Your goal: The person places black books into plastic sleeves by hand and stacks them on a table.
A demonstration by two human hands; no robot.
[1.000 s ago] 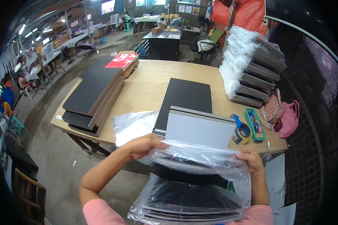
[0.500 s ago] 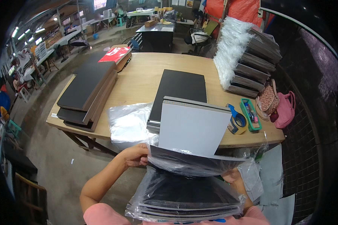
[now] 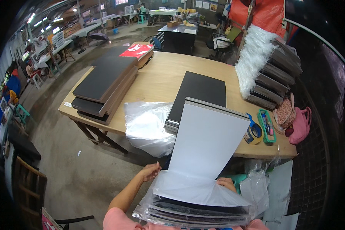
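Observation:
A stack of flat boards in clear plastic lies against my body, with dark layers showing along its edge. Over its top bends a clear plastic sleeve with a whitish sheet under it. My right hand pinches the sleeve near its right side, where creases run to the fingers. To the left, my left hand stands just off the sleeve's edge, fingers half bent and seemingly holding nothing. Beyond both hands, a tall white-faced board leans against the table edge, in front of a stack of black boards.
On the wooden table stand dark boards at left, plastic sleeves, a tape dispenser, a green basket of pens and bagged boards. A pink bag sits at right. Grey sheets stand beside my right arm.
The raised black board in plastic has come down toward me, baring more of the white-faced board. My left hand has let go of its edge. The whole view has shifted leftward.

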